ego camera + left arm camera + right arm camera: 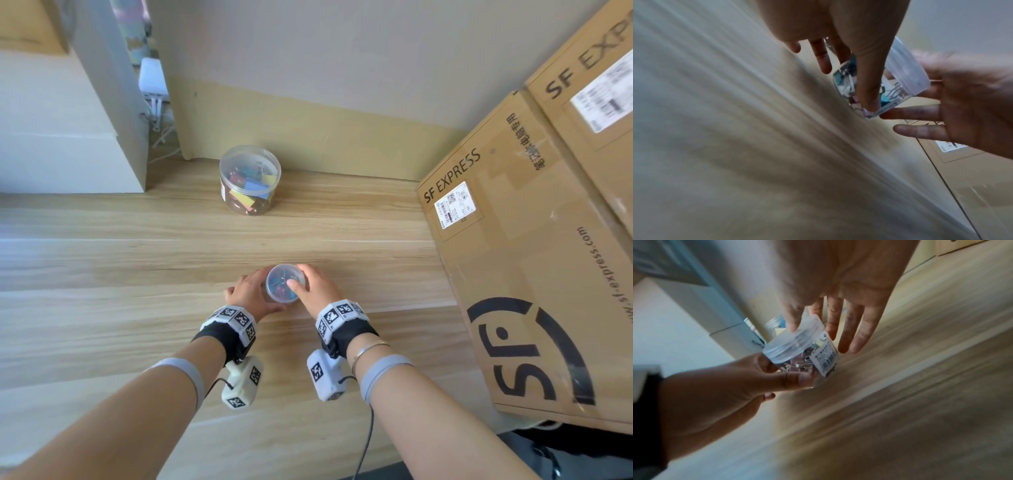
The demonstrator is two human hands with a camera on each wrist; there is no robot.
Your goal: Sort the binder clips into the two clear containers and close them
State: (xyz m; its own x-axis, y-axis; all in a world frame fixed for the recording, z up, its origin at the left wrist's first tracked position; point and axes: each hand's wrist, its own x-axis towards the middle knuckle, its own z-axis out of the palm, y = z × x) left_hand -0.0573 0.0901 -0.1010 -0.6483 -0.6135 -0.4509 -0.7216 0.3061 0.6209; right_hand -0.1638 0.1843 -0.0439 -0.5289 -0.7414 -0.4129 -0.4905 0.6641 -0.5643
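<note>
We have the small jar (285, 283) standing on the table (102, 267), its lid (793, 341) on and binder clips (846, 84) inside. Our left hand (247, 294) wraps its curled fingers (797, 379) around the jar's body. Our right hand (317, 291) rests its thumb on the lid, the other fingers (855, 331) straight and apart beside it. Farther back stands the big jar (250, 180), near the wall. Cardboard boxes (534, 240) sit at the right.

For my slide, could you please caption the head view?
Left hand grips a small lidded container of binder clips; right hand thumb rests on its lid.
</note>
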